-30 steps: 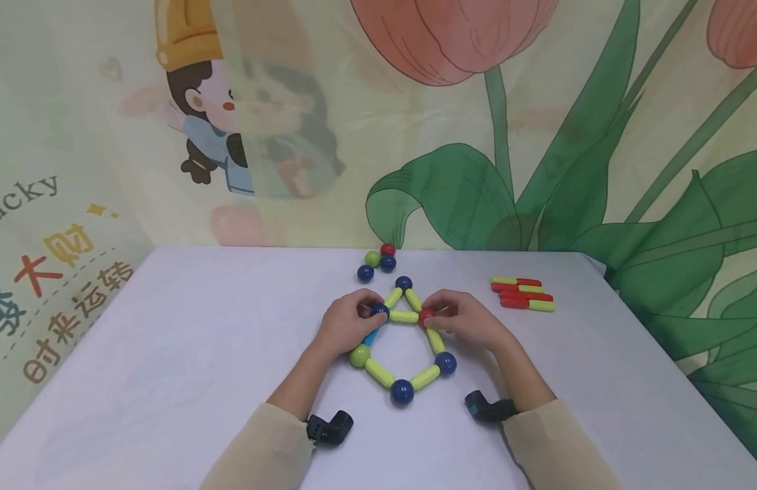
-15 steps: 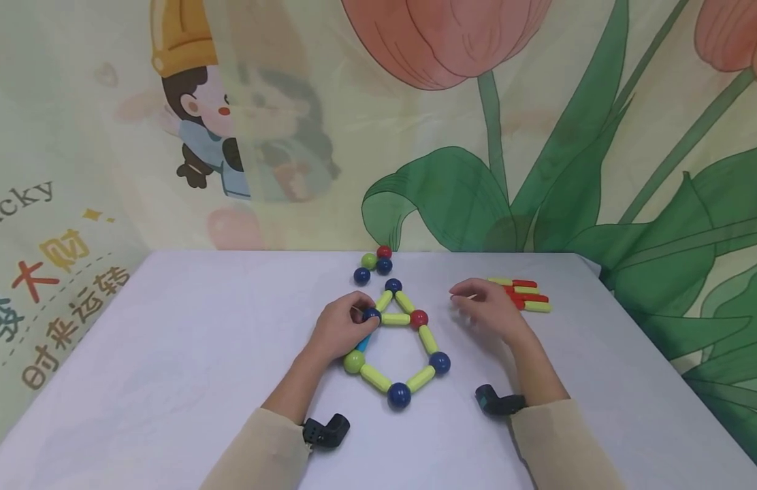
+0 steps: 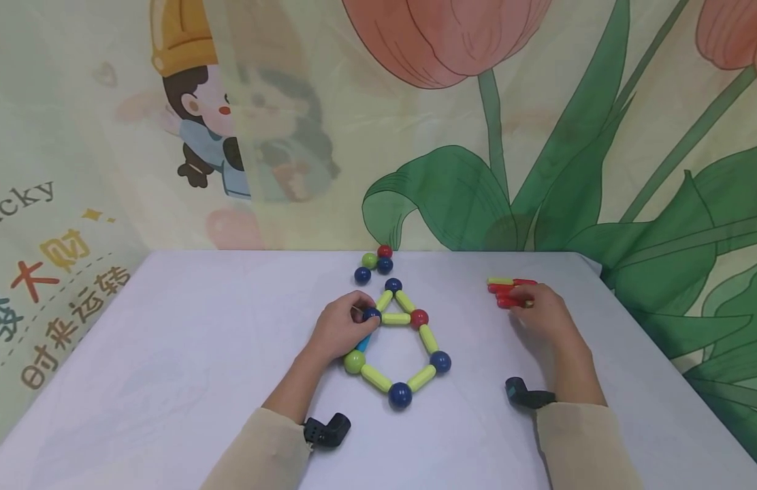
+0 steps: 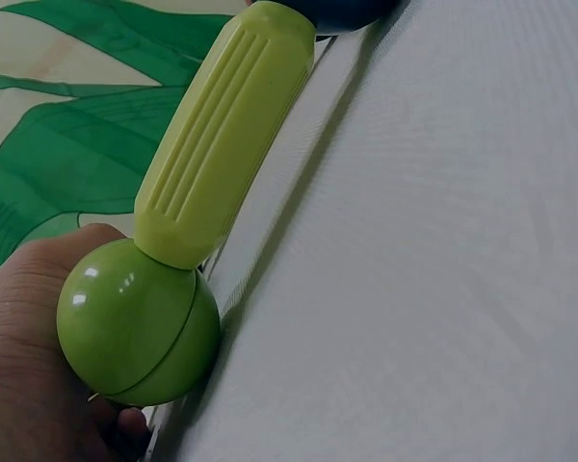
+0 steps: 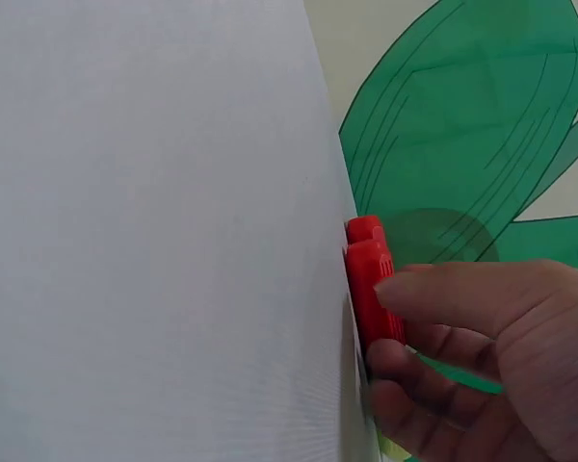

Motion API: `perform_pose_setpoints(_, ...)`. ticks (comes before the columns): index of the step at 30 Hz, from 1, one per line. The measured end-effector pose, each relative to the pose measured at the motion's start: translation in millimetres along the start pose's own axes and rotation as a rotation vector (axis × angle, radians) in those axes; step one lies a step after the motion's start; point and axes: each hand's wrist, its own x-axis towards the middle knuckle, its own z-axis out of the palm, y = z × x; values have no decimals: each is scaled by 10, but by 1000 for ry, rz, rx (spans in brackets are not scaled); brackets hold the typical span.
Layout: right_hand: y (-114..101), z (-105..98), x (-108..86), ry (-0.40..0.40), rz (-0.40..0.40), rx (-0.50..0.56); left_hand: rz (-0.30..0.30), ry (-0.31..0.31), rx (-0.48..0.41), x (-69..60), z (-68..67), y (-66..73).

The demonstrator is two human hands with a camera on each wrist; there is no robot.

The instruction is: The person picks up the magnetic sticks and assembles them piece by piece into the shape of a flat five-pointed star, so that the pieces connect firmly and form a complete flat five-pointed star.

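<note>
A house-like frame of magnetic balls and rods lies on the white table. My left hand (image 3: 344, 325) pinches its dark blue ball (image 3: 372, 316) at the upper left, and partly covers a blue rod (image 3: 363, 342). Below that hand is a green ball (image 3: 355, 362), large in the left wrist view with a yellow-green rod (image 4: 226, 135). A red ball (image 3: 419, 318) forms the opposite corner. At the right, the fingers of my right hand (image 3: 546, 314) close around a red magnetic rod (image 5: 371, 294) in the small rod pile; they hide part of the pile.
Loose balls, including a green one (image 3: 369, 260) and a red one (image 3: 384, 252), sit behind the frame near the table's back edge. A printed cloth (image 3: 293, 224) hangs behind the table (image 3: 170, 354).
My right hand has let go of the frame's red ball and moved right to the rods. My left hand keeps its hold on the blue ball.
</note>
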Motion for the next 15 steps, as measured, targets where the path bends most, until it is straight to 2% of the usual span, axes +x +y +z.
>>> perform_pose_setpoints(7, 13, 17, 4, -37, -26, -59, -2, 2, 1, 5, 11, -3)
perform_pose_setpoints(11, 49, 18, -6, -54, -10, -16, -7, 0, 1, 1, 12, -5)
perform_pose_setpoints(15, 71, 5, -7, -60, -32, 34, -10, 1, 2, 0, 9, -2)
